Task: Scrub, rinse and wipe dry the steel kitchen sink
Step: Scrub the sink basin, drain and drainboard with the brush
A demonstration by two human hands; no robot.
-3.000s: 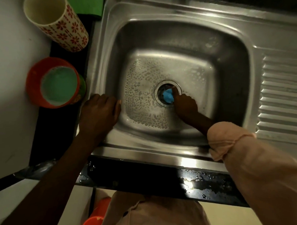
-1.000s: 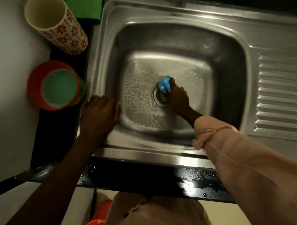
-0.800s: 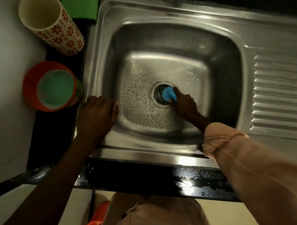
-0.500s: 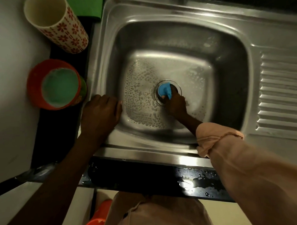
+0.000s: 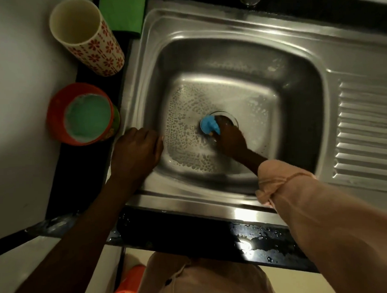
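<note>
The steel sink (image 5: 299, 61) fills the middle of the view, its floor dotted with soap bubbles. Down in the basin, my right hand (image 5: 230, 140) grips a blue scrubber (image 5: 209, 124) and presses it on the left edge of the round drain (image 5: 230, 118). My left hand (image 5: 137, 155) rests on the sink's left rim, its fingers curled over the edge into the basin.
An orange tub of green dish soap (image 5: 84, 115) and a flower-patterned cup (image 5: 85, 38) stand on the dark counter to the left. A green cloth (image 5: 122, 10) lies behind them. The ribbed drainboard (image 5: 367, 129) is on the right. The wet counter edge (image 5: 257, 245) runs along the front.
My right hand has kept moving the blue scrubber round the drain, now on its left edge. My left hand has stayed on the rim.
</note>
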